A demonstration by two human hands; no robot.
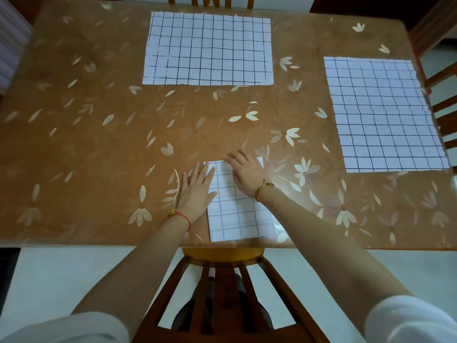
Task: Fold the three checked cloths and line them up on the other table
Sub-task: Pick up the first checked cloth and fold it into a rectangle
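Observation:
A white checked cloth (235,214), folded into a narrow strip, lies at the table's near edge in front of me. My left hand (196,189) lies flat with straight fingers on the strip's left edge. My right hand (244,173) presses flat on its upper part. Two more checked cloths lie spread out flat: one (209,48) at the far middle of the table, the other (380,115) at the right edge.
The table (99,120) has an orange floral cover under clear plastic. A wooden chair (222,288) stands tucked in below the near edge. More chairs stand at the far side (210,1) and at the right (442,95).

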